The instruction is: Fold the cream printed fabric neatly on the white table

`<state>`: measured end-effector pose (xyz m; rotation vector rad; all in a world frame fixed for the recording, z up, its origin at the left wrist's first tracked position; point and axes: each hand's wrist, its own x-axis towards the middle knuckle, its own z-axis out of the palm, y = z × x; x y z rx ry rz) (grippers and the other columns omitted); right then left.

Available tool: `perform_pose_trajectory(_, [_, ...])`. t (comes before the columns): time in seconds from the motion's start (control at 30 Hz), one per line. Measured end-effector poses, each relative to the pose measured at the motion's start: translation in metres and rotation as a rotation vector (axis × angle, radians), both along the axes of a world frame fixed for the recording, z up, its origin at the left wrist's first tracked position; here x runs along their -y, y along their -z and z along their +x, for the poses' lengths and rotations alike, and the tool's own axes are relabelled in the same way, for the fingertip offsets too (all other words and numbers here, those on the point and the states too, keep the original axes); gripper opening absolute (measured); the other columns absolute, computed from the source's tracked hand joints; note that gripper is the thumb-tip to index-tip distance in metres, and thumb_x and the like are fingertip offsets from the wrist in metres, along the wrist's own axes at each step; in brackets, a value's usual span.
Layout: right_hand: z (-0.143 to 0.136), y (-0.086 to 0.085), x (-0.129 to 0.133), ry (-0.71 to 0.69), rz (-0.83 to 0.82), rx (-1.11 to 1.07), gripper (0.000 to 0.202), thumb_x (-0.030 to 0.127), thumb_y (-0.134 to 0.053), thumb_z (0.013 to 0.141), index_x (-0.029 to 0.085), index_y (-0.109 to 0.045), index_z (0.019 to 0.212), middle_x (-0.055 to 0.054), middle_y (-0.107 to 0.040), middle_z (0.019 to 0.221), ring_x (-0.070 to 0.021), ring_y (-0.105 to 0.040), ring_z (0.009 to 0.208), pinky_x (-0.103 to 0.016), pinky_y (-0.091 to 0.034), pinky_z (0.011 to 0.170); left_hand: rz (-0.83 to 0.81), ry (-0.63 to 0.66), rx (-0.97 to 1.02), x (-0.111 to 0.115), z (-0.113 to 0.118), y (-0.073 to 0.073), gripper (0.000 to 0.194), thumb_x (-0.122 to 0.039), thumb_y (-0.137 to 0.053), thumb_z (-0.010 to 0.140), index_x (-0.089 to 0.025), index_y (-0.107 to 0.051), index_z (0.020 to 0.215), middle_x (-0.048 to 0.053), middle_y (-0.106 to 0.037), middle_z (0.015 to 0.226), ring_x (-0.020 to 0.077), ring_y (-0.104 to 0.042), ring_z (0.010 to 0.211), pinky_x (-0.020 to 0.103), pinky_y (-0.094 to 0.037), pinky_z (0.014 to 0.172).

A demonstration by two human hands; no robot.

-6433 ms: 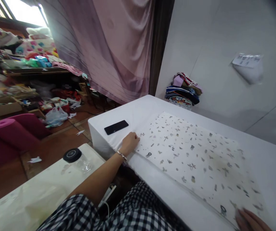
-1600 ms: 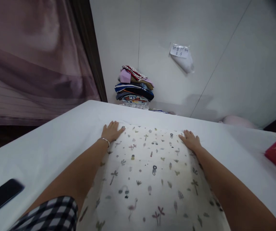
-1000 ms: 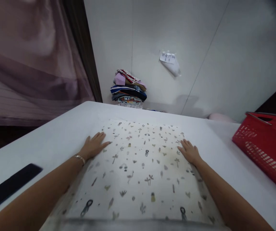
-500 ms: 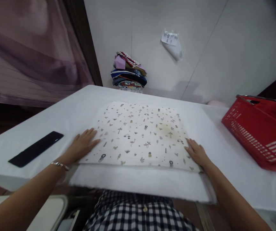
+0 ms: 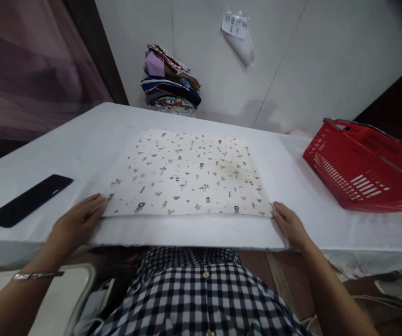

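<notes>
A white printed cloth [image 5: 190,179] with small palm trees and animals lies flat and folded, its front edge near the edge of the white-covered table [image 5: 92,121]. A yellowish stain shows on its right part. My left hand [image 5: 80,219] is at the front left corner, fingers drawn together on the cloth's edge and slightly blurred. At the front right corner, my right hand [image 5: 288,224] has its fingertips closed on the edge. Both thumbs are mostly hidden.
A black phone-like slab [image 5: 27,200] lies at the left. On the right stands a red plastic basket [image 5: 358,168]. A stack of folded fabrics [image 5: 172,84] rises behind the table by the wall, and a paper note [image 5: 236,25] hangs above. A white chair [image 5: 64,289] is below left.
Both hands have moved from the cloth's sides to its front corners, and their fingers have drawn in. The front edge looks straighter. The camera view has shifted.
</notes>
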<state>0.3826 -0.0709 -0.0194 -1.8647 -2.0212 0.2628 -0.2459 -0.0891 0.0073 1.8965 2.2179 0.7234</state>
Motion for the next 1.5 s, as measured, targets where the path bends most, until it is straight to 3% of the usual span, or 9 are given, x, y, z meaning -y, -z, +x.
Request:
perform_pose_trajectory(0.17, [-0.002,0.002,0.012,-0.006,0.135,-0.068,0.043,0.043,-0.043,0.087,0.020,-0.058,0.120,-0.009,-0.052,0.131,-0.0247,-0.046,0.122,-0.045,-0.036,0.104,0.064,0.011,-0.056,0.011,0.001,-0.002,0.035,-0.040,-0.037,0.084,-0.026,-0.057,0.108,0.002,-0.052,0.128,0.0265,-0.052,0.114,0.048,-0.038,0.104])
perform_pose_trajectory(0.37, [-0.031,-0.007,0.005,-0.163,0.121,-0.039,0.043,0.041,-0.046,0.087,0.020,-0.056,0.123,-0.009,-0.049,0.134,-0.0242,-0.041,0.126,-0.044,-0.034,0.106,0.189,0.398,-0.165,-0.001,0.002,0.007,0.033,-0.025,-0.044,0.074,-0.025,-0.062,0.102,0.001,-0.059,0.122,0.0228,-0.049,0.119,0.040,-0.038,0.105])
perform_pose_trajectory(0.6, [-0.024,-0.002,-0.001,-0.189,0.014,0.043,0.041,0.044,-0.046,0.086,0.021,-0.062,0.116,-0.006,-0.049,0.133,-0.0251,-0.043,0.125,-0.045,-0.035,0.106,0.140,0.408,-0.248,-0.003,-0.014,0.015,0.038,-0.020,-0.044,0.073,-0.022,-0.063,0.107,0.003,-0.058,0.125,0.0203,-0.046,0.122,0.037,-0.037,0.105])
perform_pose_trajectory(0.77, [-0.020,0.006,-0.002,-0.208,0.067,0.092,0.041,0.045,-0.047,0.085,0.020,-0.064,0.113,-0.006,-0.051,0.132,-0.0267,-0.042,0.125,-0.047,-0.037,0.104,0.101,0.231,-0.226,0.002,-0.021,0.011,0.039,-0.025,-0.045,0.074,-0.024,-0.061,0.110,0.003,-0.053,0.131,0.0214,-0.049,0.119,0.037,-0.037,0.104])
perform_pose_trajectory(1.0, [-0.043,0.006,-0.020,-0.310,0.200,0.094,0.041,0.047,-0.048,0.082,0.026,-0.065,0.113,-0.004,-0.055,0.127,-0.0303,-0.045,0.122,-0.050,-0.045,0.097,-0.063,-0.090,-0.174,0.004,0.001,-0.017,0.053,-0.024,-0.043,0.073,-0.015,-0.052,0.124,0.012,-0.055,0.126,0.0278,-0.052,0.114,0.039,-0.041,0.098])
perform_pose_trajectory(1.17, [-0.068,0.008,-0.031,-0.453,0.192,0.110,0.040,0.047,-0.051,0.081,0.029,-0.064,0.113,-0.002,-0.054,0.127,-0.0302,-0.046,0.121,-0.049,-0.047,0.095,-0.116,-0.299,0.102,0.003,0.008,-0.023,0.050,-0.025,-0.039,0.075,-0.018,-0.052,0.123,0.007,-0.065,0.108,0.0219,-0.063,0.093,0.031,-0.047,0.082])
perform_pose_trajectory(1.33, [-0.077,0.008,-0.029,-0.443,0.113,0.162,0.040,0.048,-0.051,0.081,0.031,-0.063,0.115,-0.001,-0.053,0.127,-0.0300,-0.049,0.118,-0.050,-0.047,0.093,-0.136,-0.361,0.457,0.000,0.007,-0.025,0.046,-0.039,-0.034,0.080,-0.016,-0.055,0.114,0.002,-0.065,0.068,0.0187,-0.062,0.064,0.028,-0.046,0.062])
perform_pose_trajectory(1.5, [-0.075,0.009,-0.024,-0.433,0.124,0.147,0.040,0.048,-0.052,0.081,0.030,-0.063,0.115,-0.002,-0.053,0.128,-0.0299,-0.048,0.119,-0.051,-0.045,0.096,-0.167,-0.379,0.474,-0.007,0.011,-0.031,0.062,-0.061,-0.045,0.072,-0.014,-0.054,0.111,0.003,-0.063,0.070,0.0203,-0.061,0.063,0.029,-0.044,0.057])
